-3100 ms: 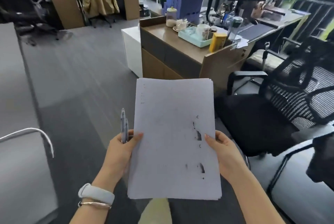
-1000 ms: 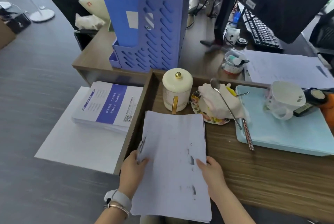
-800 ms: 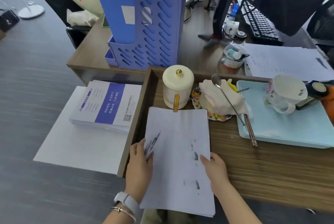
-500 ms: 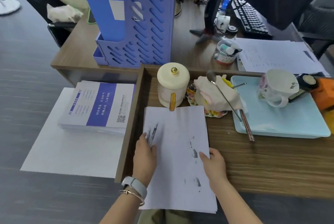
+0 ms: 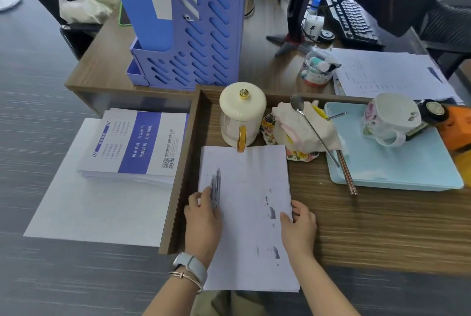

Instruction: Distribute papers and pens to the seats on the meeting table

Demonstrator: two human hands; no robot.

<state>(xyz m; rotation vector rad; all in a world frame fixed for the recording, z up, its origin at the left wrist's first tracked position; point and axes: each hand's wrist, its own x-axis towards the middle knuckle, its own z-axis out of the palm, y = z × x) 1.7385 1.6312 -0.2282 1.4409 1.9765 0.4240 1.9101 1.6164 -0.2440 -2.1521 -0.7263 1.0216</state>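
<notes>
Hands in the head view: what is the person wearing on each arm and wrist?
The left hand has a pale grey smartwatch band at the wrist, with a thin metal bangle just behind it. The right hand wears nothing visible: no watch, ring or bracelet. Both forearms are bare, with no sleeves in view.
</notes>
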